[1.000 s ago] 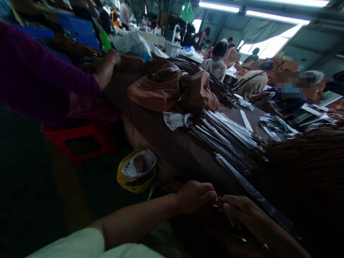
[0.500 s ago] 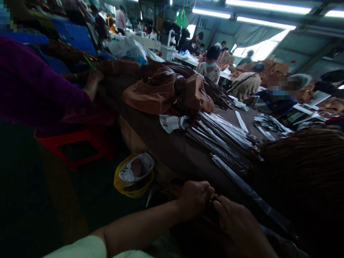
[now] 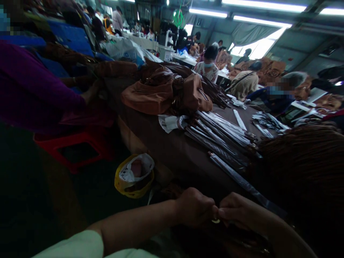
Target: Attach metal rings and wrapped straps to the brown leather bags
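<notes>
Brass ring peeking out just under the fingertips in the head view, right where the two hands meet! The left hand comes in from a pale sleeve, fingers curled tight, and the right hand closes against it. Both are pinched shut on that little fitting, with most of it hidden behind the fingers. Just past the right hand, a long strap in a clear sleeve angles across the brown-covered table, right beside a stack of sleeved straps, and brown leather handbags are heaped behind those. Dark brown fringe fills the right side of the view. Down on the left, a yellow bag with white plastic inside sits below the table edge, near a red plastic stool. Over there, a co-worker's purple sleeve and hand reach to the table.
</notes>
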